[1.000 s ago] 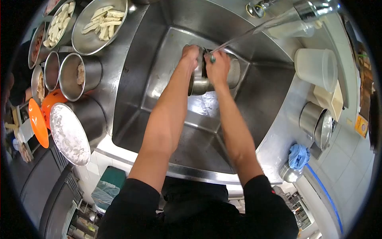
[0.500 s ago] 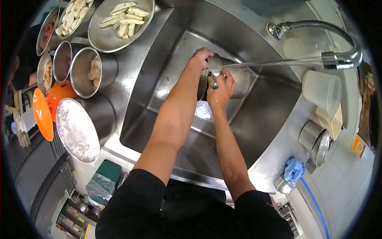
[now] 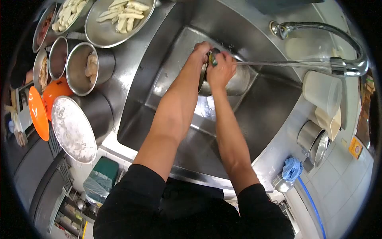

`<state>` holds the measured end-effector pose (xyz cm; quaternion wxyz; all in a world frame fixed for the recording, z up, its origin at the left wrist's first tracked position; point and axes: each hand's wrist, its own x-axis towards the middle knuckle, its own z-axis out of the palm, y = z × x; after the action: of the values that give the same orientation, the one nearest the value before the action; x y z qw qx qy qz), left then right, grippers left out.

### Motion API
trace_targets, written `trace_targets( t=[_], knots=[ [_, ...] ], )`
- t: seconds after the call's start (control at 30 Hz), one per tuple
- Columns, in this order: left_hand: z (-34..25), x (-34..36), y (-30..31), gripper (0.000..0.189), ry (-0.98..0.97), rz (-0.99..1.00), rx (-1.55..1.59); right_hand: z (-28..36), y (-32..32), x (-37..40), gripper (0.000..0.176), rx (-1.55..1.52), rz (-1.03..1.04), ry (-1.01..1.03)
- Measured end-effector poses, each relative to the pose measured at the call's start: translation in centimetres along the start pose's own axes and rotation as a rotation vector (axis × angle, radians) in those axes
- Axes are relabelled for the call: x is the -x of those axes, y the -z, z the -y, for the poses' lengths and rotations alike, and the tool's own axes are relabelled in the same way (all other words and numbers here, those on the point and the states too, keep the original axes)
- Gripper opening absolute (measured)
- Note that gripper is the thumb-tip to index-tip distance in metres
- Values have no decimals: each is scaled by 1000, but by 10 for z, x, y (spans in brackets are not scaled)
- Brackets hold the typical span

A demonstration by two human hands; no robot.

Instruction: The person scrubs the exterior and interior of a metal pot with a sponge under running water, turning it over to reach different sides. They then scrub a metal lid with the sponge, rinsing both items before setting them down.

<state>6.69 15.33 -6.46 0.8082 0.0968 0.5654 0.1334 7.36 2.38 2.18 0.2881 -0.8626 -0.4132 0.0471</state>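
Note:
A metal pot (image 3: 241,83) lies tilted on its side in the stainless steel sink (image 3: 274,113). My left hand (image 3: 202,49) is closed on the pot's far rim. Close beside it, my right hand (image 3: 222,72) presses a green and dark scrubbing sponge (image 3: 213,59) against the rim area; its fingers are somewhat blurred. From the faucet (image 3: 345,66), a stream of water runs left and reaches the pot just behind my right hand. The pot's inside is mostly hidden by my hands and forearms.
On the left counter stand a bowl of pale cut strips (image 3: 92,28), a pot of raw meat (image 3: 79,75), a container of white powder (image 3: 73,129) and an orange lid (image 3: 38,113). At right are a plastic tub (image 3: 324,91), small pots (image 3: 309,135) and a blue cloth (image 3: 292,169).
My right hand has moved up the pot's rim with the sponge, closer to my left hand. The left hand keeps its hold, and the view has shifted slightly.

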Motion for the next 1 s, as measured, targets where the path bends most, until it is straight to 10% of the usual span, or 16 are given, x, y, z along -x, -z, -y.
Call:
trace_targets(
  t=[0.43, 0.57, 0.67, 1.0],
  knots=[
    [10, 15, -20, 21, -176, -102, -107, -55, -12, -42, 24, -49, -34, -80],
    [-1, 58, -38, 32, -211, -236, -466, -99, 1, 6, 22, 28, -196, -25],
    [8, 89, -55, 46, -517, -314, -1308, -83, 7, -4, 20, 107, -257, -101],
    [34, 83, -27, 35, -619, -305, -1139, -70, -3, 19, 24, -215, -261, -141]
  ],
)
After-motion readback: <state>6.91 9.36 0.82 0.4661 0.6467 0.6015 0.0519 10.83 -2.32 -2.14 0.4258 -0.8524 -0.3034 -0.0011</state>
